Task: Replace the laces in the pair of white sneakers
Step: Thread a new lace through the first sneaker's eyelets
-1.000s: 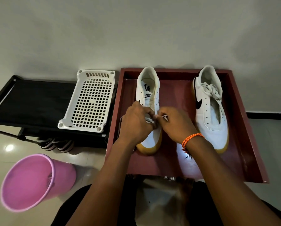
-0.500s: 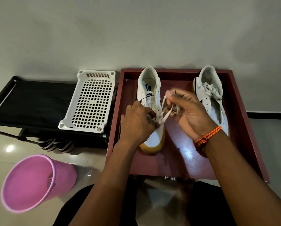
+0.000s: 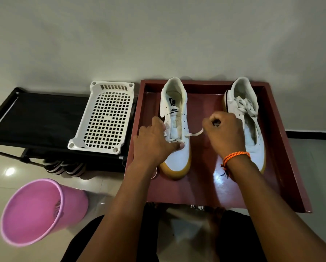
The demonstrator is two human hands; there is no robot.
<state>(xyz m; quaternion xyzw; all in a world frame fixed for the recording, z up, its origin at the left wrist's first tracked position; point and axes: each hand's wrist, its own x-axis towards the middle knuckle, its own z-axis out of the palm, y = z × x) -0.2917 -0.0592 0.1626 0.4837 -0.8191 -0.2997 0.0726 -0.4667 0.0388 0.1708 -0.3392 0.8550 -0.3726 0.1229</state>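
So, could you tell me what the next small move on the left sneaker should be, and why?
Probably keep drawing the lace rightward until snug: the right hand pinches its end, the left hand pins the crossing on the left sneaker, and the upper eyelets look empty.

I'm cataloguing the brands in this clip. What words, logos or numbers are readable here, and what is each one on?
"NIKE": printed on the tongue label of the left sneaker, with a swoosh beside it.
A dark logo print on that sneaker's insole: too blurred to read.
A black swoosh, a sign and not text, on the side of the right sneaker.
Barcode-like stripes below the red tray: too small to read.
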